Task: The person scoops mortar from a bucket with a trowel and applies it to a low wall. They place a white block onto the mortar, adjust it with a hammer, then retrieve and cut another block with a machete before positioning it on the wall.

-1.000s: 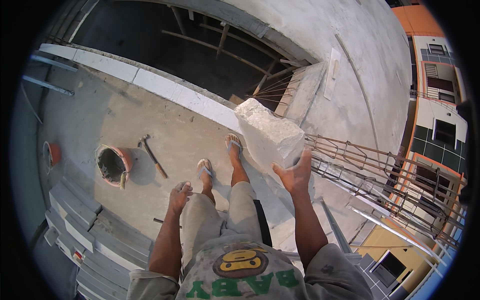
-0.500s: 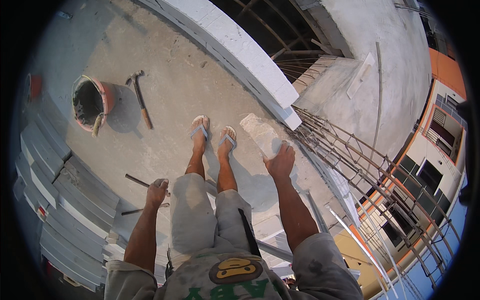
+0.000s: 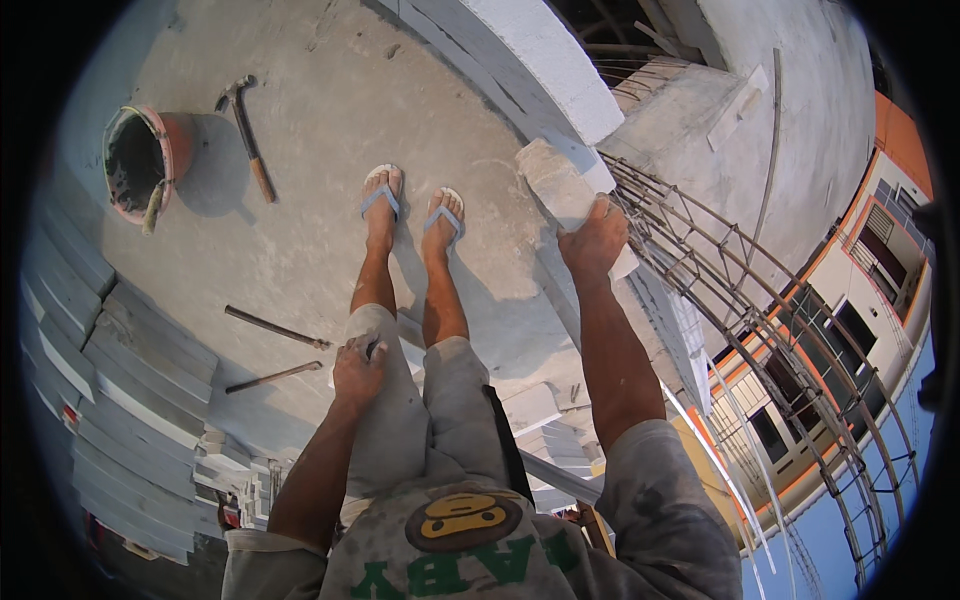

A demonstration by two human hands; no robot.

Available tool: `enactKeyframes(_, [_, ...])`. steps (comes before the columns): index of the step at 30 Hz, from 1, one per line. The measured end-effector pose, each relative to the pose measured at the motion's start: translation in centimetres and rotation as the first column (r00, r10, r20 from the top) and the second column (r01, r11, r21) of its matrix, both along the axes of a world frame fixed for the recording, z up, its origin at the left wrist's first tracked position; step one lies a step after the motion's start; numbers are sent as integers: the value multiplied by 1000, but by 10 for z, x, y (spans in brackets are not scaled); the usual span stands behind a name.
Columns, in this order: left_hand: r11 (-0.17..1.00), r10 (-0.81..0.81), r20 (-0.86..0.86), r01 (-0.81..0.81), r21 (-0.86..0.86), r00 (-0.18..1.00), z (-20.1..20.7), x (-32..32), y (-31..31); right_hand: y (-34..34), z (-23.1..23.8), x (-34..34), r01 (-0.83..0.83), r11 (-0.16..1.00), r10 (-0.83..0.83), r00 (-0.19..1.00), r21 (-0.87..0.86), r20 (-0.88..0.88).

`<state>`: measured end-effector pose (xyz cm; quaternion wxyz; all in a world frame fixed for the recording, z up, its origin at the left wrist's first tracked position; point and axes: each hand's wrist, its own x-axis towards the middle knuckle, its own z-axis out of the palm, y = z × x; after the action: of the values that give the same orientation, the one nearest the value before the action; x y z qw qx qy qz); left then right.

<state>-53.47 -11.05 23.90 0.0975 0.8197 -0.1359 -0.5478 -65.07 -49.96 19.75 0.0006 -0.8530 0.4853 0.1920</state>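
My right hand (image 3: 597, 240) is closed on the near end of a pale, dusty block (image 3: 558, 180). The block is tilted, its far part overlapping the end of the low white block wall (image 3: 590, 95) in the picture; whether they touch I cannot tell. In front of my left thigh is my left hand (image 3: 360, 372), its fingers curled in. A small dark spot shows between thumb and forefinger, and I cannot make out whether anything is held. Two thin bars (image 3: 272, 327) lie on the floor left of that hand.
A claw hammer (image 3: 244, 135) and an orange bucket (image 3: 150, 165) with a mortar-smeared inside are on the concrete floor, far left. Grey blocks (image 3: 140, 390) are stacked at the left. Tied steel rebar (image 3: 700, 250) runs along the right edge, with a building (image 3: 850, 320) beyond.
My right hand has carried the block rightward to the wall end. My left hand has moved right, away from the bars, to my thigh. The whole view has shifted.
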Motion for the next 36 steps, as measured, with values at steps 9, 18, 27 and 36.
enactKeyframes(9, [999,-47,-38,48,23,998,-9,23,20,6,5,-19,-11,1000,11,994,-2,107])
enactKeyframes(18, [966,-218,-31,211,-151,976,-22,26,20,-2,9,-11,125,990,-134,975,57,176])
enactKeyframes(27, [880,-456,1,451,-151,890,-34,53,5,0,-10,-20,118,992,-124,968,39,218])
enactKeyframes(36, [919,-371,-65,357,-165,926,-44,35,-6,-2,-11,-20,112,993,-120,963,47,240])
